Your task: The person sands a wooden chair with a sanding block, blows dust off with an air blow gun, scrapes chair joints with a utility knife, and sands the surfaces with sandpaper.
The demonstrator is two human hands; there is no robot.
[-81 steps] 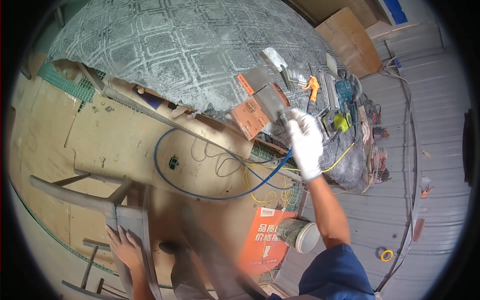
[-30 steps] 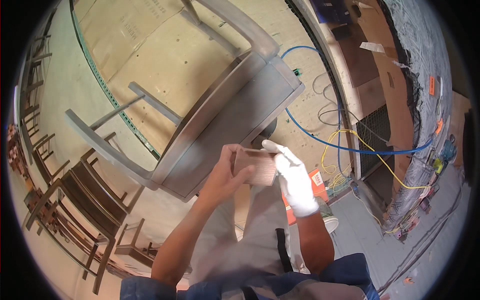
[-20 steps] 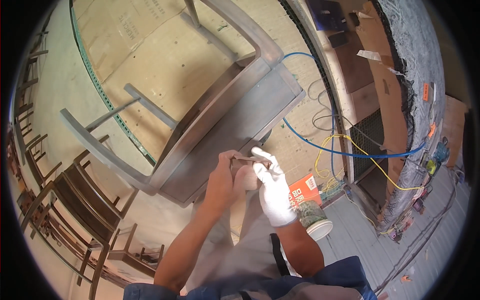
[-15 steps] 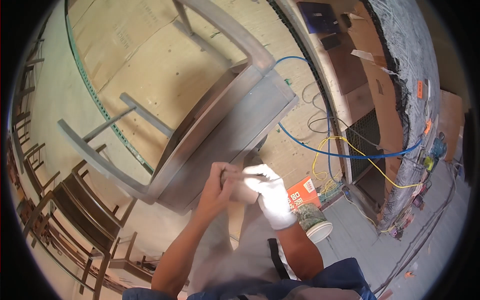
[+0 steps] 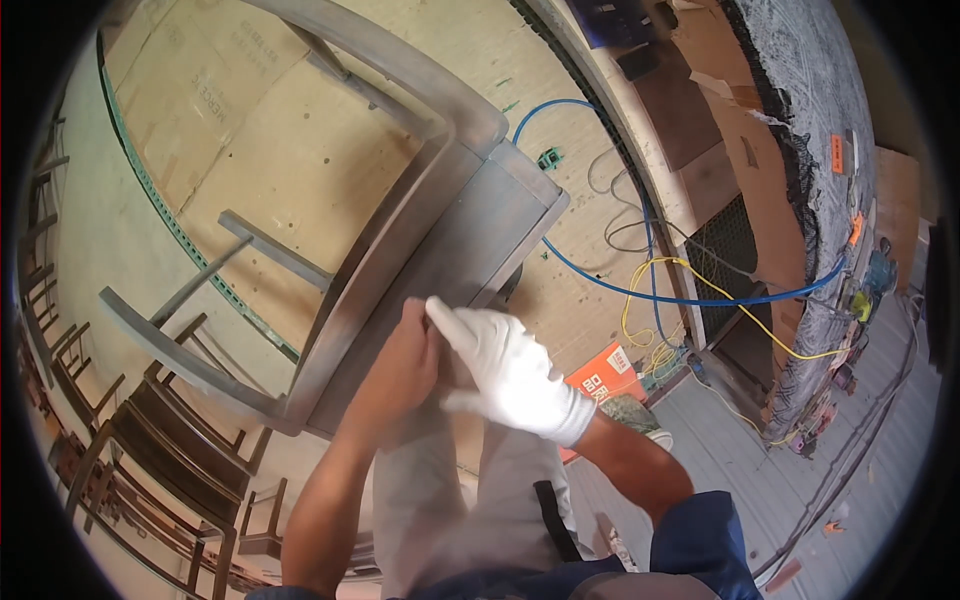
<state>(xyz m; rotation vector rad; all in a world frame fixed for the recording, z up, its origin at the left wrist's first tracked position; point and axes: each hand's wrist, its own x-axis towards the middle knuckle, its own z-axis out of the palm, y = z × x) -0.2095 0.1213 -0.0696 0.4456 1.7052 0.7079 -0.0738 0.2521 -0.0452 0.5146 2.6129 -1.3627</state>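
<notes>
My left hand (image 5: 392,372) is bare and raised in front of the chair, its fingers curled closed around something I cannot make out. A white glove covers my right hand (image 5: 515,375); its fingers stretch out to touch the top of my left fist, the thumb apart below. Part of a brownish surface shows between the two hands, too blurred to name. Just beyond them a grey-brown wooden chair (image 5: 432,252) lies tipped over, its curved rail and legs pointing away to the left. Neither hand visibly touches it.
Brown cardboard sheeting (image 5: 330,160) lies under the chair. A blue hose (image 5: 690,299) and a yellow cord (image 5: 735,303) loop at the right, near a red-orange box (image 5: 607,372) and a bucket (image 5: 655,432). Several dark wooden chairs (image 5: 185,430) stand at the left.
My right hand has moved left, from gripping a thin brown piece to stretching its fingers against my left hand. My left hand has shifted slightly left. The view has shifted a little.
</notes>
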